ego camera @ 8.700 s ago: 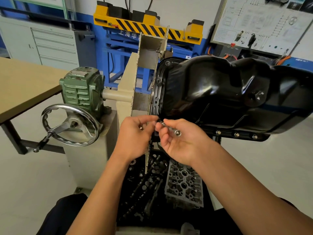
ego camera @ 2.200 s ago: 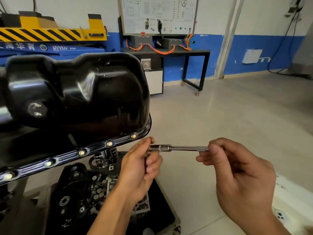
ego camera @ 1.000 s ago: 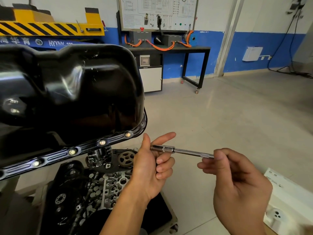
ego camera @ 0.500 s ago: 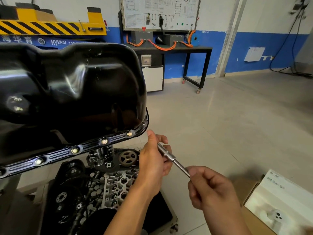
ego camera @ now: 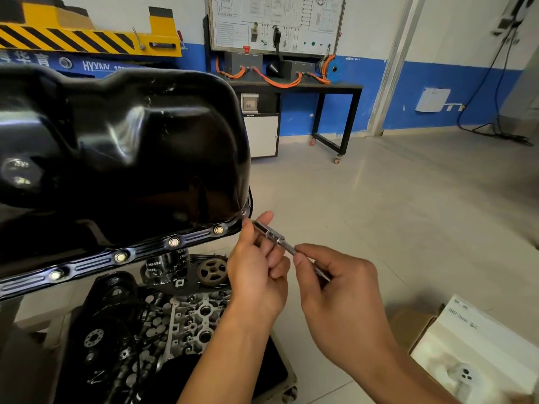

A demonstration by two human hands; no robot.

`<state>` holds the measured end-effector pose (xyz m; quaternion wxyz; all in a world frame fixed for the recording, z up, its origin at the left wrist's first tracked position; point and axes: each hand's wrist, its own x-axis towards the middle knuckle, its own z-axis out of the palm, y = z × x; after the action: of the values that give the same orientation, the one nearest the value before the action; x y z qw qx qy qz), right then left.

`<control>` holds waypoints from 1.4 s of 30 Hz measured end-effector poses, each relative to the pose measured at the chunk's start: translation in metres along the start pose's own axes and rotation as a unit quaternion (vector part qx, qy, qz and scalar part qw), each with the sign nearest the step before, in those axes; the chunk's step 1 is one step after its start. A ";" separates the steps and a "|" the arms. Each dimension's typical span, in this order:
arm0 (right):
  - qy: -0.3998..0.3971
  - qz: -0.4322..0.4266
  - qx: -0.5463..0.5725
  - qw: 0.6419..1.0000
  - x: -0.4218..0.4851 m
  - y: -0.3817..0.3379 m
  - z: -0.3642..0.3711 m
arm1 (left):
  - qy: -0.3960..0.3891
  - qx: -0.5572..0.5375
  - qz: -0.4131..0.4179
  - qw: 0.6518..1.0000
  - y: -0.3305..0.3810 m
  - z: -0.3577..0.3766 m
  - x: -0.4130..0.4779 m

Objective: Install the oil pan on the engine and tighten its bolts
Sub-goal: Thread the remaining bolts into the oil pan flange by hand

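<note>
The glossy black oil pan (ego camera: pixel 125 158) fills the left half of the view, mounted on the engine. Several bolts (ego camera: pixel 174 242) sit along its lower flange (ego camera: pixel 96 260). A slim metal socket driver (ego camera: pixel 274 238) points up-left at the flange's right corner bolt hole (ego camera: pixel 243 212). My left hand (ego camera: pixel 256 269) pinches the driver's socket end just right of that corner. My right hand (ego camera: pixel 338 290) grips the driver's handle, lower right of the left hand.
Below the pan a black wheeled tray (ego camera: pixel 271 371) holds a cylinder head (ego camera: pixel 192 313), a sprocket (ego camera: pixel 213 271) and other engine parts. A white box (ego camera: pixel 478 339) lies on the floor at lower right. A black bench (ego camera: pixel 320 91) stands at the blue wall.
Both hands brought the driver up and left, so its socket end now sits close to the pan's right corner. Earlier the driver was held level between the hands, farther from the flange.
</note>
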<state>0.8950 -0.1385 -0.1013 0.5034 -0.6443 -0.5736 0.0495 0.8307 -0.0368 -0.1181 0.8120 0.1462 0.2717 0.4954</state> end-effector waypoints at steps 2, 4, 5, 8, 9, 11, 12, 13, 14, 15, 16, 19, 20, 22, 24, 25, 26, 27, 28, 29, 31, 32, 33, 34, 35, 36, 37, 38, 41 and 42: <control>-0.003 -0.011 -0.029 0.999 0.007 0.000 -0.002 | -0.020 -0.035 -0.024 0.999 0.002 0.000 0.003; -0.009 -0.018 -0.052 0.998 0.013 -0.002 -0.003 | -0.041 -0.067 -0.042 0.996 0.005 -0.001 0.006; -0.012 -0.021 -0.066 0.998 0.016 -0.003 -0.003 | -0.050 -0.080 -0.051 0.994 0.006 -0.002 0.007; -0.024 -0.021 -0.097 0.995 0.024 -0.006 -0.003 | -0.065 -0.116 -0.074 0.988 0.009 -0.005 0.011; -0.027 -0.024 -0.107 0.994 0.026 -0.007 -0.003 | -0.069 -0.128 -0.082 0.986 0.010 -0.006 0.012; -0.034 -0.032 -0.131 0.990 0.030 -0.011 -0.003 | -0.075 -0.147 -0.095 0.982 0.011 -0.007 0.014; -0.039 -0.034 -0.143 0.988 0.032 -0.012 -0.002 | -0.078 -0.151 -0.097 0.981 0.012 -0.007 0.015; -0.045 -0.036 -0.154 0.986 0.034 -0.014 -0.003 | -0.082 -0.153 -0.096 0.980 0.013 -0.007 0.016; -0.051 -0.039 -0.163 0.984 0.036 -0.015 -0.003 | -0.086 -0.153 -0.093 0.980 0.014 -0.007 0.017; -0.056 -0.043 -0.171 0.983 0.038 -0.017 -0.003 | -0.091 -0.154 -0.091 0.980 0.015 -0.007 0.017; -0.061 -0.048 -0.176 0.981 0.040 -0.018 -0.004 | -0.094 -0.153 -0.089 0.980 0.016 -0.007 0.018; -0.086 -0.060 -0.199 0.974 0.046 -0.025 -0.007 | -0.107 -0.151 -0.091 0.978 0.018 -0.009 0.019; -0.098 -0.062 -0.210 0.971 0.049 -0.027 -0.008 | -0.112 -0.152 -0.095 0.977 0.019 -0.010 0.020; -0.118 -0.064 -0.229 0.964 0.056 -0.031 -0.010 | -0.122 -0.150 -0.102 0.976 0.021 -0.011 0.020; -0.129 -0.065 -0.244 0.959 0.062 -0.036 -0.012 | -0.125 -0.140 -0.103 0.977 0.024 -0.012 0.019; -0.134 -0.064 -0.254 0.956 0.064 -0.038 -0.012 | -0.125 -0.131 -0.103 0.978 0.025 -0.013 0.018; -0.137 -0.062 -0.265 0.952 0.066 -0.039 -0.012 | -0.125 -0.121 -0.102 0.979 0.027 -0.013 0.018; -0.138 -0.057 -0.278 0.949 0.067 -0.041 -0.012 | -0.123 -0.112 -0.101 0.981 0.028 -0.013 0.017; -0.137 -0.050 -0.290 0.946 0.067 -0.042 -0.011 | -0.122 -0.106 -0.101 0.982 0.028 -0.014 0.017; -0.136 -0.046 -0.299 0.943 0.068 -0.044 -0.011 | -0.122 -0.104 -0.101 0.982 0.029 -0.014 0.017; -0.141 -0.048 -0.315 0.937 0.070 -0.047 -0.010 | -0.126 -0.111 -0.105 0.980 0.029 -0.014 0.018; -0.146 -0.051 -0.323 0.933 0.072 -0.049 -0.010 | -0.128 -0.119 -0.107 0.979 0.030 -0.014 0.019; -0.151 -0.054 -0.330 0.930 0.073 -0.051 -0.011 | -0.129 -0.128 -0.109 0.977 0.030 -0.013 0.019; -0.154 -0.056 -0.336 0.927 0.075 -0.053 -0.011 | -0.131 -0.137 -0.111 0.976 0.031 -0.012 0.020; -0.158 -0.057 -0.343 0.924 0.076 -0.055 -0.011 | -0.134 -0.145 -0.110 0.974 0.032 -0.011 0.020; -0.163 -0.058 -0.348 0.921 0.078 -0.057 -0.011 | -0.136 -0.149 -0.107 0.974 0.032 -0.011 0.020; -0.170 -0.057 -0.351 0.919 0.079 -0.060 -0.011 | -0.138 -0.149 -0.103 0.974 0.032 -0.011 0.020; -0.178 -0.054 -0.351 0.918 0.081 -0.062 -0.011 | -0.140 -0.148 -0.098 0.974 0.032 -0.011 0.020; -0.200 -0.043 -0.343 0.917 0.089 -0.071 -0.012 | -0.144 -0.149 -0.088 0.974 0.030 -0.012 0.019; -0.207 -0.042 -0.343 0.915 0.090 -0.074 -0.013 | -0.144 -0.152 -0.086 0.974 0.030 -0.011 0.018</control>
<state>0.8823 -0.0872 0.0034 0.1229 -0.7279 -0.6734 -0.0394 0.8091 -0.0074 -0.1178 0.8950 0.0670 0.0846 0.4327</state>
